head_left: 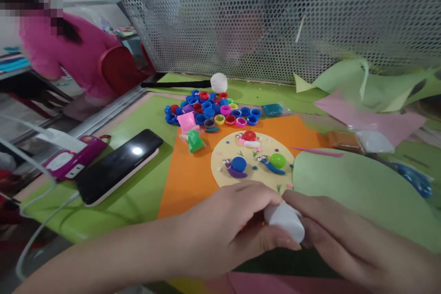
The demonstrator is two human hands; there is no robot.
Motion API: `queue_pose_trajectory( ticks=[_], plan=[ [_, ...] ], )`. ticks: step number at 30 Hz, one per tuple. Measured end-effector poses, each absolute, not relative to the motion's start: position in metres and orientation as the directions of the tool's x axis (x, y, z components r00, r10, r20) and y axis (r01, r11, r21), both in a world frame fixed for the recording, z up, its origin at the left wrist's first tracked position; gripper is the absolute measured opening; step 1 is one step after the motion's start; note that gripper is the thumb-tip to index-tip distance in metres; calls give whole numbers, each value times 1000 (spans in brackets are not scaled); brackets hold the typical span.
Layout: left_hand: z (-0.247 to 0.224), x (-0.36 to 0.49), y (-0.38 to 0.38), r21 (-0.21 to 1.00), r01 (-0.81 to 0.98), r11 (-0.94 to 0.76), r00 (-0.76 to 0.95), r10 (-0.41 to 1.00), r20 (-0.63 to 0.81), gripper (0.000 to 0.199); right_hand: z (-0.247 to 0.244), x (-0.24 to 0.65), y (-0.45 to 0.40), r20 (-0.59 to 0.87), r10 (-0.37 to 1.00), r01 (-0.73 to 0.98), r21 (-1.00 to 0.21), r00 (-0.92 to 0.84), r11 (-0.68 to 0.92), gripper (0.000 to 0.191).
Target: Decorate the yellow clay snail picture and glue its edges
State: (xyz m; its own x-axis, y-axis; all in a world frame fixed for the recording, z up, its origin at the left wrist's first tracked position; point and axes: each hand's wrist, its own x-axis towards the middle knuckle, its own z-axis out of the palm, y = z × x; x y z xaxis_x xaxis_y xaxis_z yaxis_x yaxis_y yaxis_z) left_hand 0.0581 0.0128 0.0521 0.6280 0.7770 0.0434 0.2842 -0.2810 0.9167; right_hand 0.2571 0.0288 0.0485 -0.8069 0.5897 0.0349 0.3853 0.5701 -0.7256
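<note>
My left hand (237, 225) is wrapped round a smooth white rounded object (285, 221), possibly a small bottle; its far part is hidden in the palm. Fingers of my right hand (334, 225) are closed at its right side. Just beyond both hands lies a cream paper circle (220, 151) on an orange sheet (172, 193). Three clay snails sit on it: one with a blue cap shell (238, 164), one with a green cap shell (277, 161), one with a red cap shell (250, 136). Small clay dots and green sprigs surround them.
Several bottle caps (208, 112) are heaped behind the circle, near pink (187, 121) and green (195, 141) clay packets. A phone (120, 165) and purple power strip (76, 156) with cables lie left. Pale green paper (358, 183) lies right. Perforated metal (241, 23) stands behind; a person (76, 50) is far left.
</note>
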Motion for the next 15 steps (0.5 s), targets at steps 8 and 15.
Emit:
queue_pose_trajectory(
  ticks=[8,15],
  plan=[
    [42,61,10,786,444,-431,624,778,74,21,44,257,22,-279,524,419,-892,-805,170,19],
    [45,60,6,786,476,-396,592,805,47,30,30,246,13,-320,256,38,-688,-912,-725,26]
  ],
)
